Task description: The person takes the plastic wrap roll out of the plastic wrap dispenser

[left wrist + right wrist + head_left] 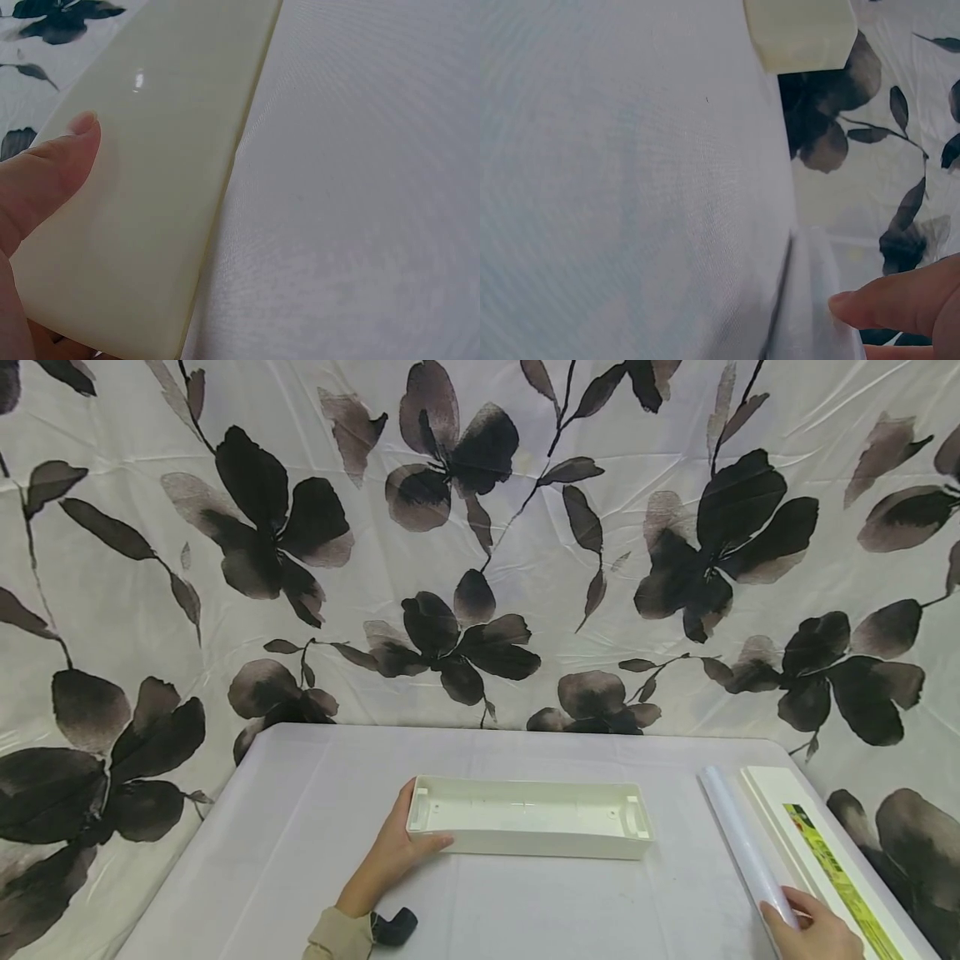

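Note:
A long cream plastic box point(540, 845), open at the top, lies across the white table with small fittings inside both ends. My left hand point(397, 847) grips its left end, thumb along the front wall and fingers behind. In the left wrist view the thumb point(64, 165) presses flat on the smooth side of the box point(150, 202). At the right, a pale translucent roll point(746, 843) that looks like cling film lies lengthwise. The near end of this roll is between the thumb and fingers of my right hand point(813, 927). The right wrist view shows the thumb point(855, 307) against the roll point(810, 315).
Beside the roll, a long white cover-like piece point(772, 789) with a yellow-green printed strip point(840, 877) lies along the table's right edge. A dark wrist device point(396, 927) sits at the left sleeve. Floral fabric point(585, 577) hangs behind the table point(262, 860).

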The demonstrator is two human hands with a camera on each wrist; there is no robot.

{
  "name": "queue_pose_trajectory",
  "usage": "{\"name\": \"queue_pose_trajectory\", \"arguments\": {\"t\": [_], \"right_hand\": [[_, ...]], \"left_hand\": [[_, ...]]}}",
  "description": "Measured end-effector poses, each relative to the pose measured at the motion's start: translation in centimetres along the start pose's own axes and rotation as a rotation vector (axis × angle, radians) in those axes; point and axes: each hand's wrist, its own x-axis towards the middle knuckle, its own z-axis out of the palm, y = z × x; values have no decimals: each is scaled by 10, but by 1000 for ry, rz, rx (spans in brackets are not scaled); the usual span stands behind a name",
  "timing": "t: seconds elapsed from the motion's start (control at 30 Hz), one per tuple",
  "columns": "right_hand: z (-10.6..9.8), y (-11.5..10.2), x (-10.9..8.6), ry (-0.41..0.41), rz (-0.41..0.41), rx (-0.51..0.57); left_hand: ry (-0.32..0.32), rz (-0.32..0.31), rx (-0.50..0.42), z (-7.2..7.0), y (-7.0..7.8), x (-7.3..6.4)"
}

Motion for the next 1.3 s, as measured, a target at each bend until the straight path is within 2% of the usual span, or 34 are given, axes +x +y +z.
{"name": "queue_pose_trajectory", "arguments": {"t": [0.3, 0.43, 0.73, 1.1, 1.3], "right_hand": [[1, 3, 3, -49, -35, -51], [-2, 4, 2, -48, -84, -75], [-4, 7, 3, -49, -123, -71], [-3, 6, 5, -100, -20, -80], [-4, 4, 6, -147, -7, -114]], "left_hand": [[5, -2, -3, 0, -1, 0], [3, -3, -2, 0, 0, 0], [-1, -3, -3, 0, 1, -1], [-4, -13, -4, 1, 3, 0], [-3, -21, 7, 2, 3, 0]]}}
